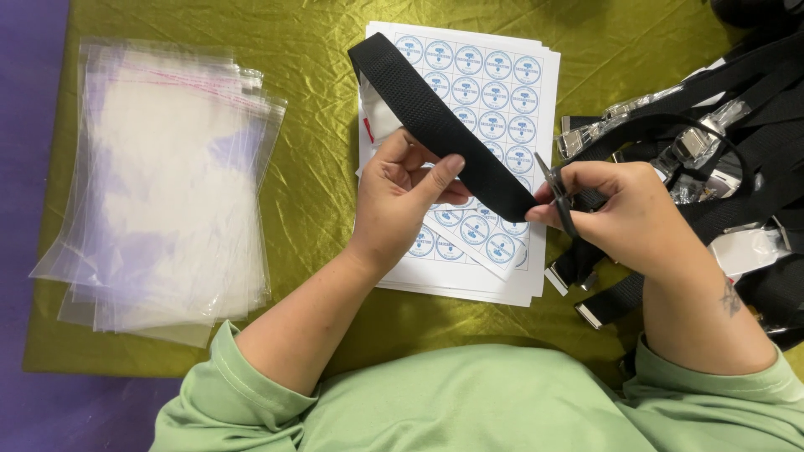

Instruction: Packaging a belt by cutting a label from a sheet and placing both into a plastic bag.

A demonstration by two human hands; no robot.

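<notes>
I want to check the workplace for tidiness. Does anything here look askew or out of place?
Mostly minor things. The clear bags on the left lie fanned out, not squared. The black straps on the right are a tangled heap. The sticker sheets sit slightly skewed.

The black strap [435, 125] slips behind the thumb of the left hand [402, 197], so that stretch is hidden, and its near end vanishes inside the right hand [624, 213]. Beyond the right hand, the pile of black straps and metal clips [712, 134] is cut off by the right edge. Under both hands, part of the sticker sheets [494, 84] is covered; the print is too small to tell.
</notes>
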